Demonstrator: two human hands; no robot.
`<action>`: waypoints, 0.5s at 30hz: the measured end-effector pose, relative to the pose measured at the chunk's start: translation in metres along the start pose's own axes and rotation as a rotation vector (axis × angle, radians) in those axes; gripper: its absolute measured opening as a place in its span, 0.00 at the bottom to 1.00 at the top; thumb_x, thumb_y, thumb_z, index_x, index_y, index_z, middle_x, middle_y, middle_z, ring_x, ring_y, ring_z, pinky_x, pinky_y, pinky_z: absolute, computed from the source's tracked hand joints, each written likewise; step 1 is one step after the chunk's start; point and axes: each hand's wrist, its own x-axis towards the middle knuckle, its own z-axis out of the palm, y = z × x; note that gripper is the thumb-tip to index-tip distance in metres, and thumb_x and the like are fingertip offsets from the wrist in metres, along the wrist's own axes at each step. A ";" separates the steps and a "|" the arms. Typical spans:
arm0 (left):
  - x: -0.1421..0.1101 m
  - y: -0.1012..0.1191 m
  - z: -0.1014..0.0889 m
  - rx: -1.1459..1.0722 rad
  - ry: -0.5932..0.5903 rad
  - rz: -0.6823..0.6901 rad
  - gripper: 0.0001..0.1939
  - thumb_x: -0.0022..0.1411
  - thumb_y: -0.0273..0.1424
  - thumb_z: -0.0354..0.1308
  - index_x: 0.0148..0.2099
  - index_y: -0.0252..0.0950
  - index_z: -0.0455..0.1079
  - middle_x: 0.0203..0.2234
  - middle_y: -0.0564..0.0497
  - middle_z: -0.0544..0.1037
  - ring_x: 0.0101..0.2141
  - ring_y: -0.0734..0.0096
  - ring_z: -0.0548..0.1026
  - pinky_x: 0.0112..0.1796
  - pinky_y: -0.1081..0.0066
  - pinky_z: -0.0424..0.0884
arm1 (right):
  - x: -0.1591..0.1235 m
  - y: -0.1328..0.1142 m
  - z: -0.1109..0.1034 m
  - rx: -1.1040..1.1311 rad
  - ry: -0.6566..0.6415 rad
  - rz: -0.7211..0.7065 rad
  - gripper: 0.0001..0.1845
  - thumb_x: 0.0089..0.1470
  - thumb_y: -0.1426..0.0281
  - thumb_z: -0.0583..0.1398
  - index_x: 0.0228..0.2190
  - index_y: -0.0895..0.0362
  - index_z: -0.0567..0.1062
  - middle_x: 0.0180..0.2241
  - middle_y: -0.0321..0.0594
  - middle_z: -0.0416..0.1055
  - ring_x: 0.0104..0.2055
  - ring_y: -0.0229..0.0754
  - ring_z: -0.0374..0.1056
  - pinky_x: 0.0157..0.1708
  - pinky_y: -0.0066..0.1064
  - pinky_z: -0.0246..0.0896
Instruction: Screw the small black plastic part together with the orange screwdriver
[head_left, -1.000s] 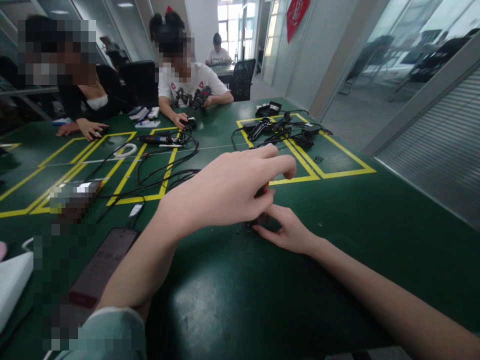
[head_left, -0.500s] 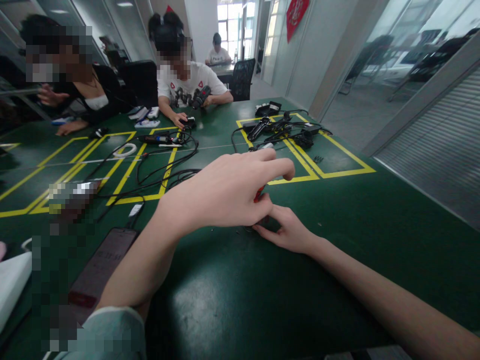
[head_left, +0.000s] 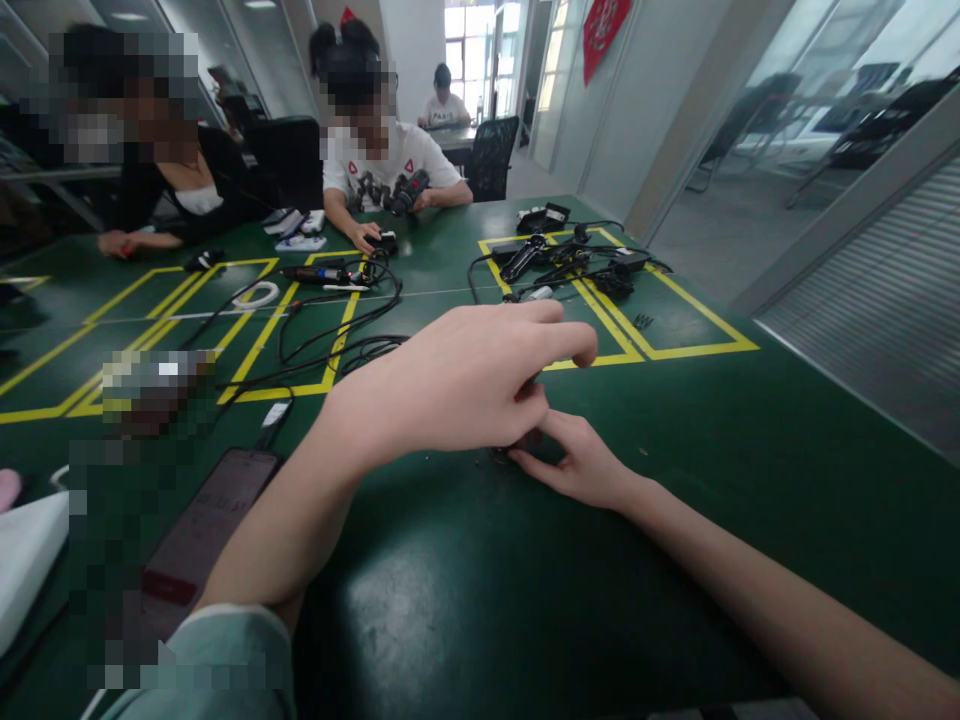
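In the middle of the head view my left hand (head_left: 472, 375) arches over the table, its fingers curled and bent downward. It closes around a small object with red and dark parts (head_left: 529, 388), mostly hidden behind the fingers and thumb. Lower and to the right, my right hand (head_left: 589, 462) pinches the bottom of that same object close to the tabletop. A dark rounded edge shows by the right fingertips. What kind of object it is, I cannot tell.
The green table (head_left: 465, 600) carries yellow tape outlines. Black cables and devices (head_left: 555, 258) lie beyond my hands. At left are a phone (head_left: 206, 530) with a cable, a white cable coil (head_left: 256, 294) and more black cords (head_left: 375, 300). Two people sit across the table.
Both hands keep nearly the same pose around the small object. The view has shifted slightly. A person at far left has lowered a raised hand to the table.
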 end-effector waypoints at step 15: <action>0.000 0.001 -0.001 -0.035 0.029 -0.034 0.12 0.67 0.26 0.52 0.51 0.35 0.72 0.42 0.45 0.78 0.37 0.65 0.74 0.36 0.68 0.67 | -0.001 0.001 0.000 -0.013 -0.005 -0.006 0.12 0.63 0.71 0.61 0.49 0.54 0.74 0.35 0.38 0.78 0.31 0.40 0.74 0.34 0.31 0.71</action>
